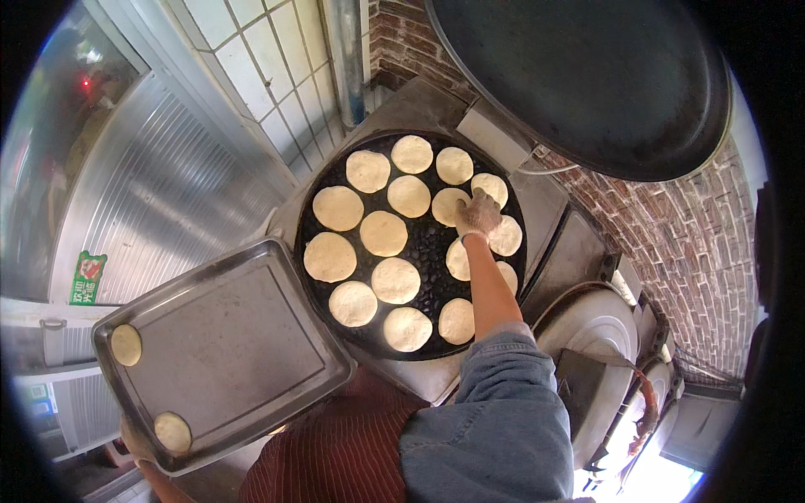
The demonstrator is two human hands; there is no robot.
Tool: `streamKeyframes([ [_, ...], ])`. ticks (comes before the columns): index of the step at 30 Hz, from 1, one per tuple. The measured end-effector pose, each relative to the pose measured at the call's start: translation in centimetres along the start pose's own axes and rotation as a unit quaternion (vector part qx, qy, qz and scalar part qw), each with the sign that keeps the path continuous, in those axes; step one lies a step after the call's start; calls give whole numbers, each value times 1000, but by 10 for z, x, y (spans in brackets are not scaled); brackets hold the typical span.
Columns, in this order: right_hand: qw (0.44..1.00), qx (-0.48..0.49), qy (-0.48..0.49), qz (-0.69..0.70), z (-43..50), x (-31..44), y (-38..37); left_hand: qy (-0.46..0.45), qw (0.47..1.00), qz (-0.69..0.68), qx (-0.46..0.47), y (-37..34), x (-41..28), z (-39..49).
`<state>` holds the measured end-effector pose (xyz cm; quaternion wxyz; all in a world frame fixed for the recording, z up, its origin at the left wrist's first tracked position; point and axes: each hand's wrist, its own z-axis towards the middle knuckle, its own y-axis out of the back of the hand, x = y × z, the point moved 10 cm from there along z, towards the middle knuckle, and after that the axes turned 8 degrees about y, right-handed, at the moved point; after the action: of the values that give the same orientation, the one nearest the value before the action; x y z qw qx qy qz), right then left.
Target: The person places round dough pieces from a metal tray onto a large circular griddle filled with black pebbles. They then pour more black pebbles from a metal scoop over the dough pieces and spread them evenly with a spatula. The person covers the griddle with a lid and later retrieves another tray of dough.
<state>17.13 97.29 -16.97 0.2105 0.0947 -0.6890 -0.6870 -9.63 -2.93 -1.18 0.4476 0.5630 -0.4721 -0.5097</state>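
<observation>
A round black griddle pan (422, 251) stands before me, with several pale flat dough discs (338, 208) laid on it. My right hand (480, 215), in what looks like a thin glove, reaches across to the pan's far right side. It rests over two neighbouring rounds, one dough disc (449, 207) on its left and another dough disc (490, 188) beyond its fingertips; its grip is hidden. My left hand (134, 439) grips the near left corner of a rectangular metal baking tray (226, 352), tilted beside the pan. Two dough discs (173, 432) lie along the tray's left edge.
A large dark round lid (578, 82) stands raised behind the pan at the right. Farther right are a round metal lid (585, 333) and a brick-patterned wall (685, 258). Ribbed metal panelling (151, 188) and white tiles (264, 69) border the left side.
</observation>
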Motion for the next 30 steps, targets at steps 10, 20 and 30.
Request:
streamKeyframes([
  [10, 973, -88, 205, 55, -83, 20, 6, -41, 998, -33, -35, 4, -13, -1],
  [20, 967, 218, -107, 74, -95, -69, -3, -40, 998, -34, -31, 3, -13, -4],
  [30, 995, 42, 81, -34, -95, -36, 12, -77, 996, -6, -35, 23, -62, -33],
])
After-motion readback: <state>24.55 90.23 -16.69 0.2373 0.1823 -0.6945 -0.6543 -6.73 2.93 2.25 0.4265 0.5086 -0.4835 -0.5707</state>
